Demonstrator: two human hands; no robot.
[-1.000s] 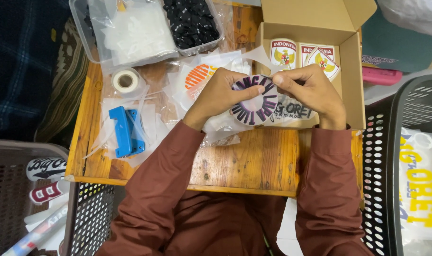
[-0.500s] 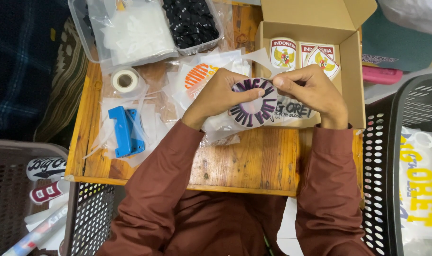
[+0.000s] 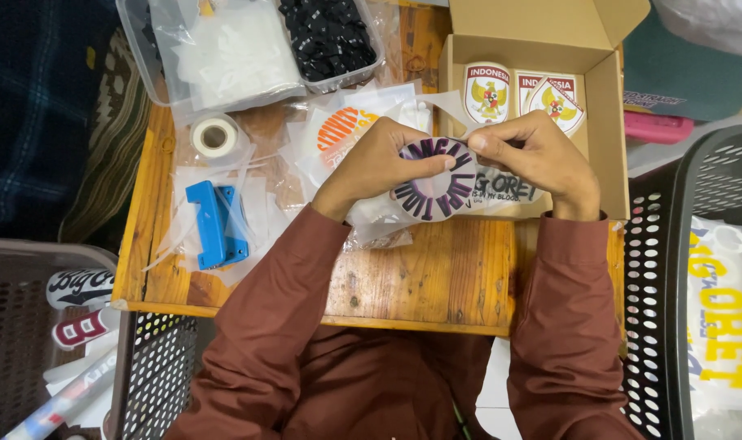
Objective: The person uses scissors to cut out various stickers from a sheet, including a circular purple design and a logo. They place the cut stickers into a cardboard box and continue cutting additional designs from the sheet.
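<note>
A round sticker with purple and black lettering (image 3: pixel 438 189) is held above the wooden table (image 3: pixel 403 277) between both hands. My left hand (image 3: pixel 379 163) grips its left edge, thumb on the face. My right hand (image 3: pixel 534 159) pinches its upper right edge near a clear film. Under the sticker lie white printed sheets (image 3: pixel 501 191) and a sheet with an orange round design (image 3: pixel 342 130). Both arms wear dark red sleeves.
An open cardboard box (image 3: pixel 607 122) at right holds shield-shaped emblems (image 3: pixel 486 91). A clear tub (image 3: pixel 248 49) with white and black pieces stands at the back. A tape roll (image 3: pixel 214 135) and blue tool (image 3: pixel 216 224) lie left. Perforated baskets (image 3: pixel 672 269) flank the table.
The sticker has turned a little between my fingers and my right hand's pinch has shifted along its top edge. The rest stays put.
</note>
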